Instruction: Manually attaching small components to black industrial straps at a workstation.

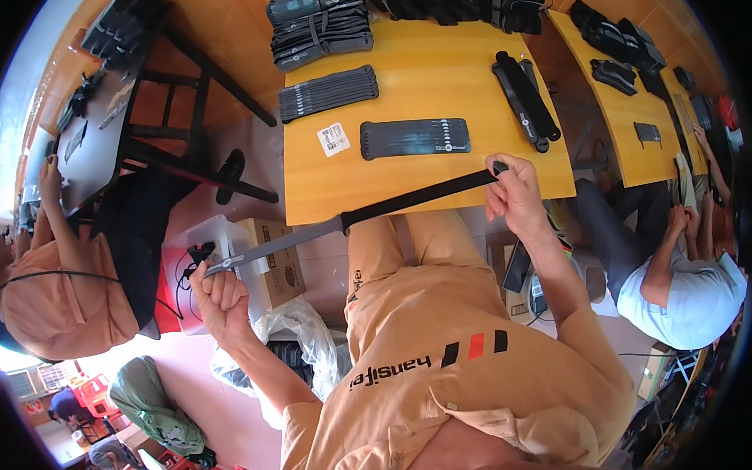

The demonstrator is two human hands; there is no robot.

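A long strap (416, 202), black on its right part and grey on its left, is stretched between my hands above my lap. My left hand (223, 302) grips its grey end, and my right hand (515, 195), raised higher, pinches the black end. Beyond the strap, on the yellow table (420, 76), lies a flat dark set of straps (414, 138) side by side. A small white printed label (334, 140) is left of it. Another set of grey straps (330, 91) lies farther back. On the right are long black straps (527, 97) in a pile.
Bundled straps (319, 26) are stacked at the table's back left, with black bundles beside them. Left of my legs stand a clear plastic bin (198, 241) and a cardboard box (273, 263). A co-worker (71, 287) sits at left, another (676, 295) at right.
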